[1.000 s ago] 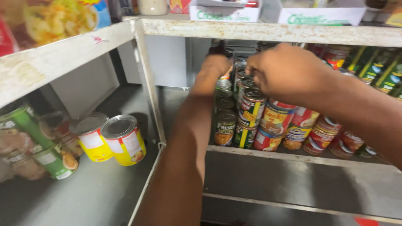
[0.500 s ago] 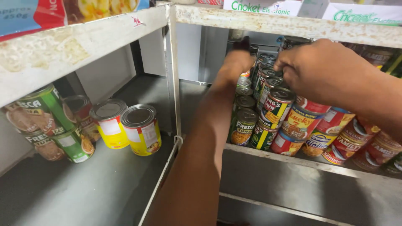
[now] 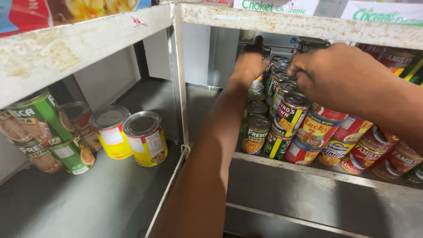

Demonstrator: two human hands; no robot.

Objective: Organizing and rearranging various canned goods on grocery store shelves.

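Stacked tin cans [image 3: 288,117] fill the right shelf bay, lying and standing in rows. My left hand [image 3: 247,67] reaches in along the left side of the stack and rests against the cans at the back, thumb raised; its fingers are hidden behind them. My right hand [image 3: 339,77] comes in from the right with its fingers curled over the rim of a silver-lidded can [image 3: 287,86] on top of the stack. A green-and-orange can [image 3: 255,134] stands at the stack's front left corner.
A rusty white upright post [image 3: 179,75] divides the two bays. In the left bay stand two yellow-labelled cans [image 3: 145,137] and several green ones [image 3: 42,132] on a grey metal shelf [image 3: 101,194]. Boxes sit on the shelf above [image 3: 282,6].
The view has shifted left and moved closer to the shelf. Both hands stay at the can stack, the right hand a little lower on the top cans.
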